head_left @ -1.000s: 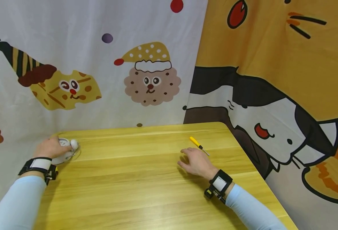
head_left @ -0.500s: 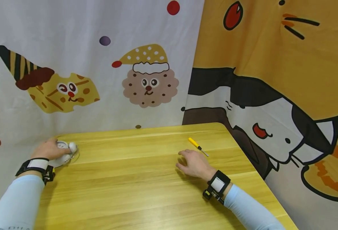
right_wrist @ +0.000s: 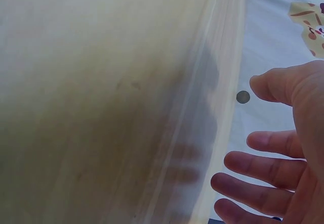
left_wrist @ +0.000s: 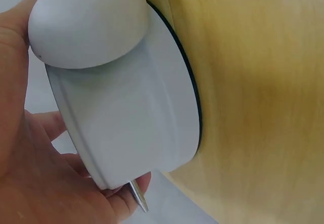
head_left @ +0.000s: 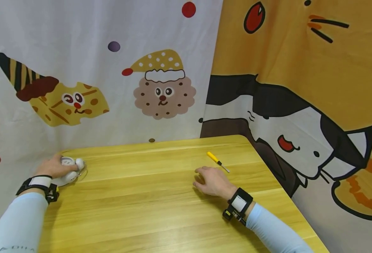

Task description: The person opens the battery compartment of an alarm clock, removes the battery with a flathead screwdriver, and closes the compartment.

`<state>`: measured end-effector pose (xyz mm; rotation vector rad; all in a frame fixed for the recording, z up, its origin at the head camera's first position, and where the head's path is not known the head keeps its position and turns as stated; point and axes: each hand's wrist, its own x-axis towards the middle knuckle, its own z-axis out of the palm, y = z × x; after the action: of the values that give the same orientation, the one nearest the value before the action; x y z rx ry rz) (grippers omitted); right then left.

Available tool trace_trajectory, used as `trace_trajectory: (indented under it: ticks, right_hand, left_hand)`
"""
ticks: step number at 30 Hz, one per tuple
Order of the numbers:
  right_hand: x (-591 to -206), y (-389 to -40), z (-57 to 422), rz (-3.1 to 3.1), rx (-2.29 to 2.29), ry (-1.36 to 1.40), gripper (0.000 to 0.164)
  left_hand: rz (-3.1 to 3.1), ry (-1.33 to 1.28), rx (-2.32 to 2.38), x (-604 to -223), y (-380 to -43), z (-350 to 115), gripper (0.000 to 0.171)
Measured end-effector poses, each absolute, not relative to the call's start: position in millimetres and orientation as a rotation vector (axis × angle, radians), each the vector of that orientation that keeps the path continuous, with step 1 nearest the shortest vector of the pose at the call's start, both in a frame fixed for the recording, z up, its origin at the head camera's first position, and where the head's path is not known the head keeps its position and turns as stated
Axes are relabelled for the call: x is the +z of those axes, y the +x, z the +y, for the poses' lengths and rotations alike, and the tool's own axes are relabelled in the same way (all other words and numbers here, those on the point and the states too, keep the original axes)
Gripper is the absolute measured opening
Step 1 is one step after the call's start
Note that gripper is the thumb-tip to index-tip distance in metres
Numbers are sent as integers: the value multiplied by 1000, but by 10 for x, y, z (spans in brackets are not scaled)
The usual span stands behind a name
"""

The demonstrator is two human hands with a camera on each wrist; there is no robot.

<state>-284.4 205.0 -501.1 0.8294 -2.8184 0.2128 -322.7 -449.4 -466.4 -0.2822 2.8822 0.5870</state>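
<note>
At the table's far left corner my left hand (head_left: 51,167) grips a white alarm clock (head_left: 67,160). The clock lies on the wood with its round side facing up. In the left wrist view a domed bell (left_wrist: 91,24) and a short metal foot (left_wrist: 137,196) stick out from its white body (left_wrist: 121,118). The thumb lies by the bell, and the fingers wrap the clock's side, partly hidden behind it. My right hand (head_left: 214,181) hovers low over the table with relaxed, spread fingers and holds nothing. Just beyond it lies a screwdriver (head_left: 213,157) with a yellow-and-black handle.
The wooden table (head_left: 135,207) has a rounded far right corner. Behind it hangs a white curtain (head_left: 88,31) with cartoon prints, joined on the right by an orange cloth (head_left: 300,59) with a cat print.
The head view has shifted slightly, so everything sits a little further left in it. Both hands, the alarm clock and the screwdriver keep nearly the same places on the table.
</note>
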Motion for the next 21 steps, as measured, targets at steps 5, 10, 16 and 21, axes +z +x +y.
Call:
trace_trajectory:
  ticks: [5,10,16,21]
  right_hand:
    - [-5017,-2839,2061,-2817,214,847,53]
    - [-5007,-2840,2062,-2839,215,858,52]
    - [-4990,-2829,2026,-2851,215,860,52]
    - [-4989,-2814,1996,-2836,231,893,52]
  left_hand:
    - [2871,-277,577,-4733,-3287,-4549,125]
    - [2899,-278,568,-4772,-3306,-4552,122]
    - [2920,-264,557,-4746,-3259,-4564,122]
    - [2937,-245,543,-4699,-3224,-4547,122]
